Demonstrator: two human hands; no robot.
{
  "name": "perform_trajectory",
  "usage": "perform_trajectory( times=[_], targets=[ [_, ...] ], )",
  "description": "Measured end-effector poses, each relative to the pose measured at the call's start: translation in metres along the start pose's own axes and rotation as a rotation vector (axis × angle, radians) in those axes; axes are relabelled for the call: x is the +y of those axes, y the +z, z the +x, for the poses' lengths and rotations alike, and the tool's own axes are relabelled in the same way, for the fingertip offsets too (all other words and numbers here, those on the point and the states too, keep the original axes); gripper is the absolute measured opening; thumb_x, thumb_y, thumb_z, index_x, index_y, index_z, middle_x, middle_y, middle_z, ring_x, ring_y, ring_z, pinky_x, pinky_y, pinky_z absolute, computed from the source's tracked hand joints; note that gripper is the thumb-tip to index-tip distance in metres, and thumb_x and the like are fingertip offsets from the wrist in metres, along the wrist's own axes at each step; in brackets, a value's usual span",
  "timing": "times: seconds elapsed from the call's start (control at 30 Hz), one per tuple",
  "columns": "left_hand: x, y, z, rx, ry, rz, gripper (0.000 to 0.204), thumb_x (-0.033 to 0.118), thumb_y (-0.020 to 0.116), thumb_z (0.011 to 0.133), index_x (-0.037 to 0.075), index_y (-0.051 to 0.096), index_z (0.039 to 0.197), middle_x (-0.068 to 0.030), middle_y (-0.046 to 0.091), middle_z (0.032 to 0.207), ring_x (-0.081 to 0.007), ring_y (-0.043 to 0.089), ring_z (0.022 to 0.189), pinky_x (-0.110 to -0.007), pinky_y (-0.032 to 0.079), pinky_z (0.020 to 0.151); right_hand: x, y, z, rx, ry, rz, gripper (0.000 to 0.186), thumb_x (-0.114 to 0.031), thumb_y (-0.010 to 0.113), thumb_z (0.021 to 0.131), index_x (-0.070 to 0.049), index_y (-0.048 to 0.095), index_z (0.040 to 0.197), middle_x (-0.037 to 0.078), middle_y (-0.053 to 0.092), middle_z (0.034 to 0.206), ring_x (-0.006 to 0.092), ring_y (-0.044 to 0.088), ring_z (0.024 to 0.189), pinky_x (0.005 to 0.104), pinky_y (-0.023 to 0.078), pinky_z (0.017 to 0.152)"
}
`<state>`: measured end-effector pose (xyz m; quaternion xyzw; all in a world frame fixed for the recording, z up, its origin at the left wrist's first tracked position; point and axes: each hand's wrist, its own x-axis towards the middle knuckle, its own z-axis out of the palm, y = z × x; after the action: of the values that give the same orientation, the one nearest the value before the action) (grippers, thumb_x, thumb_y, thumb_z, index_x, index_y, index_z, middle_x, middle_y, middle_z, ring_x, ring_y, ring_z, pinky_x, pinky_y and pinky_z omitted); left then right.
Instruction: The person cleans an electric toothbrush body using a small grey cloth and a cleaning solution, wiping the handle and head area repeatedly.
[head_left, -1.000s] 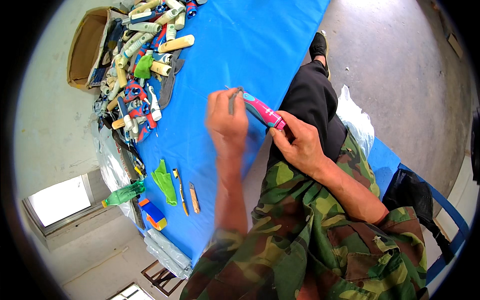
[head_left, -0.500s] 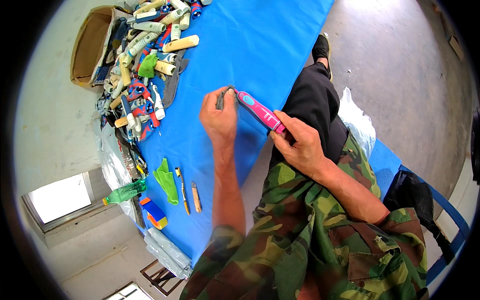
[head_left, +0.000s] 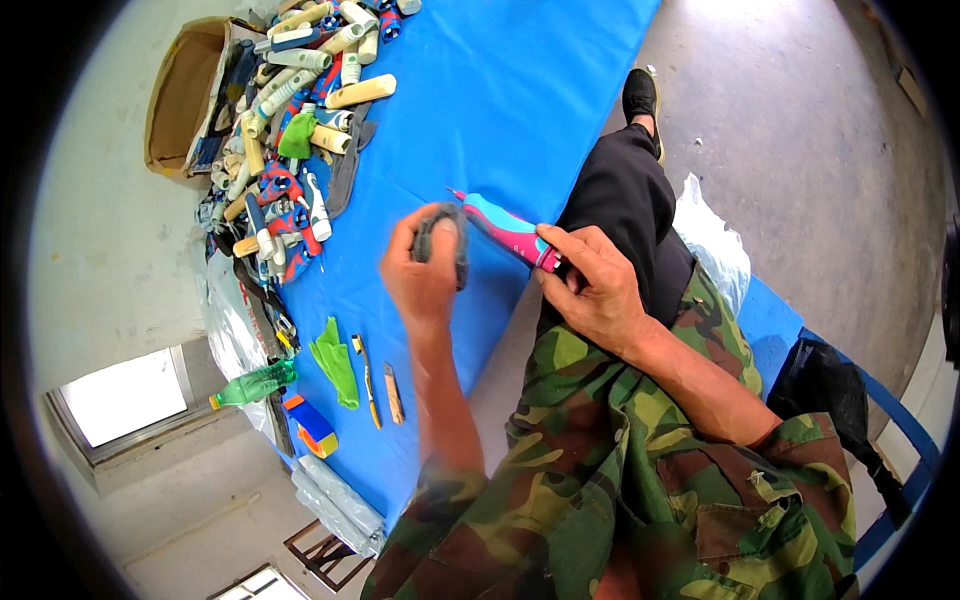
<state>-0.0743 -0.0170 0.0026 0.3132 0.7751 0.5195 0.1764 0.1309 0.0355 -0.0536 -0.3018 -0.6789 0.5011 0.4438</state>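
My right hand [head_left: 590,285] grips the lower end of a pink and light-blue electric toothbrush handle [head_left: 500,225], whose thin metal shaft points up and left over the blue-covered table [head_left: 480,90]. My left hand [head_left: 425,255] is closed on a dark grey cloth [head_left: 448,240], just left of the handle's upper part and below its tip. Lower left on the table lie a green cloth [head_left: 336,365], an old toothbrush [head_left: 366,385], a utility knife [head_left: 393,390] and an orange-blue object [head_left: 312,428].
Several white, yellow and red-blue handles [head_left: 275,200] are heaped at upper left beside an open cardboard box [head_left: 180,95]. A green bottle [head_left: 255,385] and grey rolled packets [head_left: 330,500] lie nearer. A white bag [head_left: 715,230] is right of my leg.
My left hand with the grey cloth has moved down and left, off the handle's tip. The handle has turned in my right hand, showing more of its light-blue side.
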Motion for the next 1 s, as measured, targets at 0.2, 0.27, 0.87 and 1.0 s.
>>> perform_trajectory(
  times=[0.2, 0.27, 0.87, 1.0],
  targets=[
    [0.029, 0.034, -0.049, -0.147, 0.635, 0.367, 0.023, -0.002, 0.075, 0.085, 0.003, 0.073, 0.107, -0.0113, 0.071, 0.105, -0.0257, 0.07, 0.095, -0.036, 0.056, 0.083, -0.002, -0.001, 0.001, -0.01, 0.092, -0.047, 0.051, -0.004, 0.084, 0.08, -0.001, 0.066, 0.128, 0.008, 0.059, 0.093, 0.014, 0.057, 0.061, 0.0296, 0.048, 0.057],
    [0.03, 0.038, -0.059, -0.182, 0.649, 0.402, 0.026, -0.004, 0.075, 0.082, 0.003, 0.073, 0.108, -0.0118, 0.07, 0.105, -0.0283, 0.07, 0.095, -0.037, 0.056, 0.082, -0.001, 0.0, 0.001, -0.015, 0.106, -0.068, 0.047, -0.006, 0.083, 0.081, 0.0, 0.066, 0.124, 0.01, 0.06, 0.093, 0.0163, 0.06, 0.062, 0.0315, 0.05, 0.057],
    [0.002, 0.014, -0.021, -0.104, 0.563, 0.494, 0.02, -0.004, 0.072, 0.088, 0.003, 0.071, 0.107, -0.0148, 0.068, 0.103, -0.0343, 0.068, 0.092, -0.043, 0.056, 0.076, 0.001, 0.002, 0.002, -0.006, 0.02, 0.002, 0.046, 0.002, 0.083, 0.08, -0.002, 0.068, 0.123, 0.008, 0.063, 0.099, 0.0103, 0.055, 0.063, 0.0259, 0.047, 0.057],
    [0.0, 0.014, -0.017, -0.023, 0.589, 0.55, 0.017, -0.003, 0.072, 0.089, 0.002, 0.071, 0.106, -0.0153, 0.069, 0.101, -0.0346, 0.068, 0.091, -0.043, 0.055, 0.076, 0.001, 0.001, 0.003, -0.01, 0.045, 0.017, 0.043, 0.0, 0.081, 0.083, -0.003, 0.069, 0.124, 0.009, 0.064, 0.092, 0.0136, 0.057, 0.062, 0.0295, 0.048, 0.058]
  ],
)
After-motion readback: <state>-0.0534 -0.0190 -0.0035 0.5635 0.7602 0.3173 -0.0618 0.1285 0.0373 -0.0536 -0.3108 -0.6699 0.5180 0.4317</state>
